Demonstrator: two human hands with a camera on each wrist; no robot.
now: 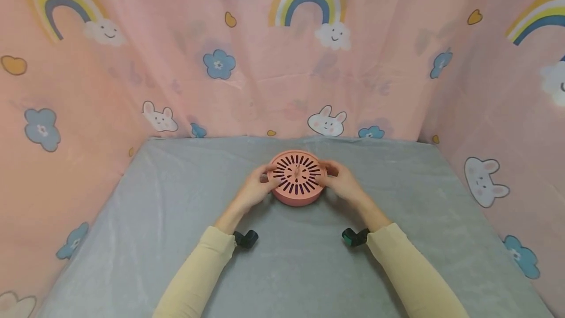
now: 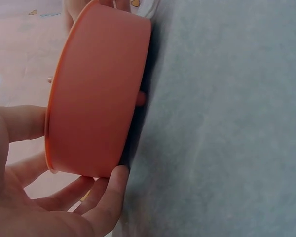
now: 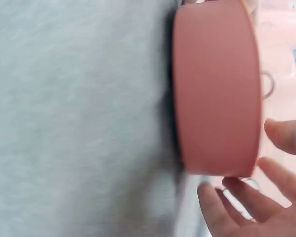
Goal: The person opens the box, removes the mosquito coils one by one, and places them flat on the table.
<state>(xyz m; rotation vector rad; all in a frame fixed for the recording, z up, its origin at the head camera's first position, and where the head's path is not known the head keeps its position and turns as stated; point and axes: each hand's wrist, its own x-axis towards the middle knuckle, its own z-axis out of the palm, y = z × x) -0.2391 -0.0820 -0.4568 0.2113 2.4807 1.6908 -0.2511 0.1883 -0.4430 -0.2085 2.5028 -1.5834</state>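
Left hand (image 1: 256, 187) and right hand (image 1: 345, 184) grip round pink box (image 1: 297, 201) from opposite sides; slotted top (image 1: 297, 174) upward.

There are 2 hands (image 1: 257, 185) (image 1: 345, 183), 2 sleeves (image 1: 198, 271) (image 1: 412, 269), 2 wrist devices (image 1: 248, 239) (image 1: 352, 237), 1 slotted pink container (image 1: 297, 200) and 1 table (image 1: 293, 264).

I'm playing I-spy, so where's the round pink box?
In the head view, the round pink box is just below and right of centre, between the left hand and the right hand, toward the far edge of the gray cloth.
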